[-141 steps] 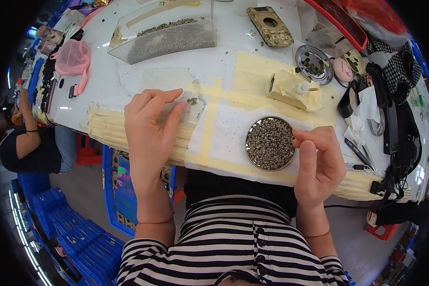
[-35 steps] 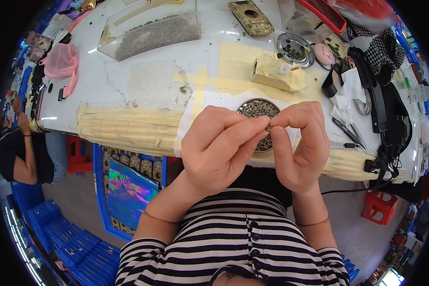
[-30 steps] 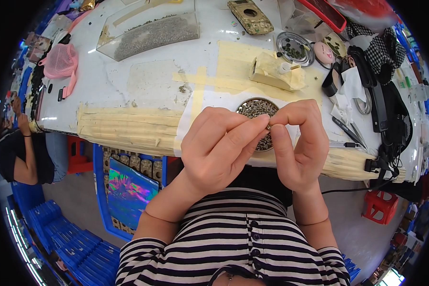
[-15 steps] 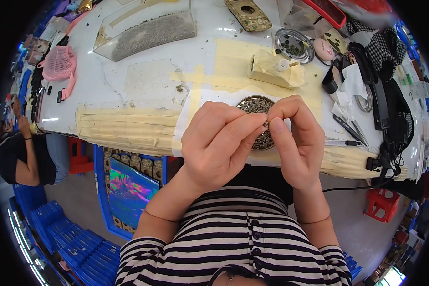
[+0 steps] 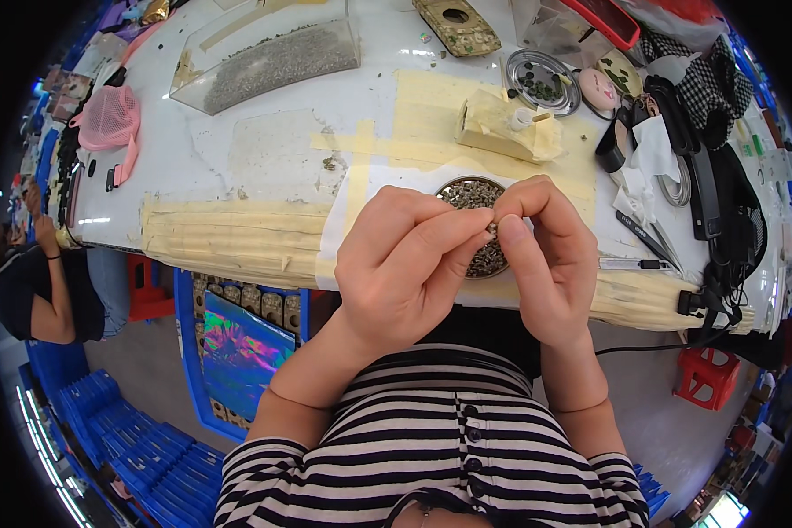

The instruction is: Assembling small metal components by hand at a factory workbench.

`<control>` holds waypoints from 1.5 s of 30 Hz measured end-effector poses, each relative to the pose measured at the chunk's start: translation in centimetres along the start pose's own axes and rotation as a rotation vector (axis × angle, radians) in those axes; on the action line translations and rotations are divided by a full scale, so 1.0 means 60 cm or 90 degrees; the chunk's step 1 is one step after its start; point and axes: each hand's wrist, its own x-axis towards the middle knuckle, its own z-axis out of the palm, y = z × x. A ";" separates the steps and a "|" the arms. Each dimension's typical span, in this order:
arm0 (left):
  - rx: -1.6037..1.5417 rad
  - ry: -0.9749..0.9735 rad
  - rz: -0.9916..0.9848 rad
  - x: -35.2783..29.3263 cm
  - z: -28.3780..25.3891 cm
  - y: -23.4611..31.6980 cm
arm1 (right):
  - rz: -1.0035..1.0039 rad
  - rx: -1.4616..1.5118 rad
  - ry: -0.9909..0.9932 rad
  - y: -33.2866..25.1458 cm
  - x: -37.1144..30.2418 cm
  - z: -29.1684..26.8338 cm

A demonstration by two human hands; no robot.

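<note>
Both of my hands meet over a round dish (image 5: 472, 192) full of small dark and pale bits. The thumb and forefinger of my left hand (image 5: 405, 268) are pinched together, their tips almost touching the right ones. My right hand (image 5: 550, 264) is also closed in a pinch. Between the fingertips a tiny pale piece seems to show, too small to name. The dish sits on a white sheet (image 5: 357, 189) at the table's near edge, partly hidden by my fingers. Beyond it rests a tape-wrapped block (image 5: 502, 128) with a small clear cup on top.
A clear tray of grey granules (image 5: 282, 70) stands at the far left, with a camouflage toy tank hull (image 5: 458, 25) at the back. To the right are a round dish of green parts (image 5: 541, 82), tweezers (image 5: 651, 238) and a craft knife (image 5: 629, 263). A blue crate (image 5: 194, 352) sits below left.
My hands stay almost in the same place, still pinched together over the dish. Only a very slight shift of the fingers shows.
</note>
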 end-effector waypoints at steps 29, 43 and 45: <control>-0.075 -0.042 -0.084 0.003 -0.009 0.013 | -0.105 -0.126 -0.002 -0.011 0.007 -0.013; -0.397 -0.086 -0.365 -0.003 -0.023 0.021 | -0.350 -0.385 -0.002 -0.012 0.009 -0.015; -0.515 -0.097 -0.469 0.000 -0.029 0.027 | -0.358 -0.379 -0.009 -0.015 0.009 -0.016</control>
